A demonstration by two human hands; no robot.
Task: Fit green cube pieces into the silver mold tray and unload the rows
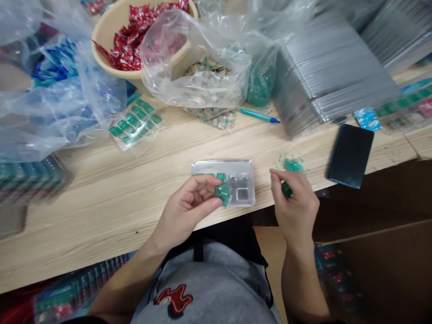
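My left hand [194, 204] pinches a green translucent piece [222, 193] between thumb and fingers, over a clear plastic tray [248, 168]. Green pieces sit in the tray's upper left compartments, while square recesses show on its right side. To the right of the tray, my right hand [295, 202] is closed, with a dark green item [286, 189] showing inside its curled fingers. Just beyond that hand lies a small heap of green bits [293, 164] on the table.
A black phone [351, 155] lies at the right, near stacked clear trays [330, 67]. Behind are a teal pen [258, 115], a plastic bag [209, 87] and a beige bowl [101, 45] of red packets. A filled green blister [135, 123] lies left.
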